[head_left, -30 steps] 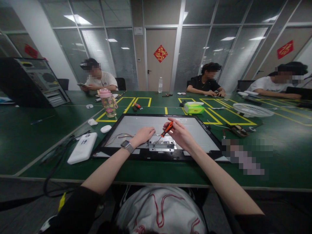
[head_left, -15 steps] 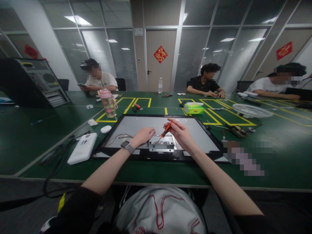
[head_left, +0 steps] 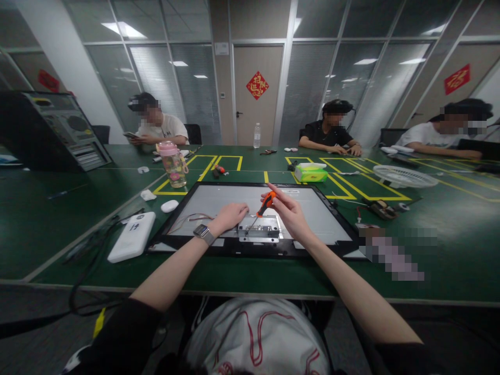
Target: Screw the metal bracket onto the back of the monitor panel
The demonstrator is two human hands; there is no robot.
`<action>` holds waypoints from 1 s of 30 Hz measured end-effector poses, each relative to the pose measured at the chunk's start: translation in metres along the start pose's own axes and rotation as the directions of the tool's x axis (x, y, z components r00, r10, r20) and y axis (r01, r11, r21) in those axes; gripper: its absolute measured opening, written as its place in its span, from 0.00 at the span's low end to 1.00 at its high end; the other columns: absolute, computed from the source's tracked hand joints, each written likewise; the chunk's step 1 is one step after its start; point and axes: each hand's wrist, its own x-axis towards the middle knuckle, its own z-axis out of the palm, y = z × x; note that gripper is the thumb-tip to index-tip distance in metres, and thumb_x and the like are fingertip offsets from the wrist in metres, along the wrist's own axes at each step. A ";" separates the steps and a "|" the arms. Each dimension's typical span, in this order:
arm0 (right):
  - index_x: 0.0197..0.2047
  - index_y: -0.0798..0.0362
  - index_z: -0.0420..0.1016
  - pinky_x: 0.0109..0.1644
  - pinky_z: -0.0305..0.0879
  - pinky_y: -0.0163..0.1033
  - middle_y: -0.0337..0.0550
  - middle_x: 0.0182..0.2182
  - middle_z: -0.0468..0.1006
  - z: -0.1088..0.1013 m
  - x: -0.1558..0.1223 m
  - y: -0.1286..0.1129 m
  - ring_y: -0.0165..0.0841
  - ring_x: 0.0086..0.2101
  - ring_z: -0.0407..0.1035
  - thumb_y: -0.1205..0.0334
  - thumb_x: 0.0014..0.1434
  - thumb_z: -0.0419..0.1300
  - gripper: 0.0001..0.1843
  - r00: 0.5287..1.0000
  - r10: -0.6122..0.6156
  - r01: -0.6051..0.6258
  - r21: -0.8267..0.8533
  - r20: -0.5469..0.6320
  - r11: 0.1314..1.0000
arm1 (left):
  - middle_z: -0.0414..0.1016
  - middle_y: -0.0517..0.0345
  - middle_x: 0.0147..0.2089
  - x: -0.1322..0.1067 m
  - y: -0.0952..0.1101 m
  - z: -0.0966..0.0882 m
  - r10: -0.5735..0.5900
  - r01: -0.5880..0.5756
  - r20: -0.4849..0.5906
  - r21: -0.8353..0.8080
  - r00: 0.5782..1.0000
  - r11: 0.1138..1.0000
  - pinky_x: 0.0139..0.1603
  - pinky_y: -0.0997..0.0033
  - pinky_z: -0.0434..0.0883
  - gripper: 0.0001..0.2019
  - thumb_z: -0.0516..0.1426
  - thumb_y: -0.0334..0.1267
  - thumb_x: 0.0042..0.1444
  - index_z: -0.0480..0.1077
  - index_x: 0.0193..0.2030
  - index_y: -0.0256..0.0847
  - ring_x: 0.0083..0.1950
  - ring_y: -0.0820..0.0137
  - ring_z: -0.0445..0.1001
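My right hand (head_left: 287,208) is closed on an orange and black screwdriver (head_left: 267,203), its fingers around the handle. The shaft slants down to the left, with its tip at the left part of a silver metal bracket (head_left: 265,229). My left hand (head_left: 232,214), with a watch on the wrist, is closed against the bracket's upper left corner, fingers together and partly bent; its fingertips are partly hidden. Beneath both hands lies a large flat display panel (head_left: 320,219) with a grey back and black frame. Thin wires (head_left: 187,220) lie on its left side.
Left of the panel are a white power bank (head_left: 133,237), a white case (head_left: 169,206) and a pink-lidded bottle (head_left: 174,166). Beyond it is a green tissue pack (head_left: 311,173); a white fan grille (head_left: 404,176) lies right. A computer tower (head_left: 58,130) stands left. Several people sit opposite.
The screwdriver handle has turned slightly in my right hand, and the fingers on it have shifted a little. My left hand stays at the bracket.
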 end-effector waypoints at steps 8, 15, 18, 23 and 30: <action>0.46 0.47 0.79 0.55 0.66 0.52 0.42 0.39 0.81 0.001 0.002 0.005 0.37 0.43 0.74 0.57 0.50 0.67 0.18 0.992 0.008 -0.008 0.006 -0.125 1.000 | 0.78 0.50 0.41 0.001 0.000 0.001 0.000 0.000 0.002 -0.004 1.000 1.000 0.37 0.69 0.66 0.19 0.42 0.44 0.65 0.73 0.44 0.41 0.38 0.63 0.74; 0.53 0.45 0.75 0.50 0.71 0.47 0.40 0.39 0.81 0.002 0.002 0.001 0.35 0.41 0.73 0.56 0.50 0.66 0.25 0.995 -0.026 0.016 -0.099 -0.100 0.995 | 0.78 0.51 0.39 -0.001 0.001 -0.002 0.005 -0.004 0.007 -0.010 1.000 1.000 0.37 0.70 0.66 0.19 0.42 0.44 0.65 0.73 0.44 0.41 0.37 0.64 0.74; 0.56 0.45 0.72 0.50 0.71 0.46 0.40 0.39 0.80 0.001 0.002 0.002 0.33 0.40 0.73 0.57 0.52 0.65 0.27 0.996 -0.019 0.010 -0.104 -0.082 0.994 | 0.78 0.51 0.39 -0.002 0.002 -0.003 0.000 0.000 0.007 -0.009 1.000 1.000 0.37 0.70 0.66 0.20 0.42 0.44 0.65 0.73 0.44 0.41 0.37 0.65 0.74; 0.59 0.44 0.69 0.53 0.68 0.47 0.41 0.40 0.80 -0.002 0.002 0.006 0.34 0.41 0.73 0.57 0.53 0.65 0.29 0.998 -0.020 0.014 -0.102 -0.055 0.995 | 0.78 0.51 0.39 -0.001 0.001 -0.001 0.000 0.000 0.005 -0.011 1.000 1.000 0.37 0.70 0.66 0.20 0.42 0.45 0.65 0.73 0.44 0.41 0.37 0.65 0.74; 0.56 0.46 0.72 0.57 0.64 0.49 0.41 0.43 0.80 0.000 0.000 0.003 0.36 0.45 0.72 0.56 0.54 0.65 0.25 1.000 0.011 -0.012 -0.061 -0.013 0.998 | 0.78 0.51 0.40 -0.001 0.001 -0.001 0.000 0.000 0.007 -0.011 1.000 1.000 0.38 0.70 0.66 0.20 0.42 0.45 0.65 0.73 0.43 0.41 0.38 0.64 0.74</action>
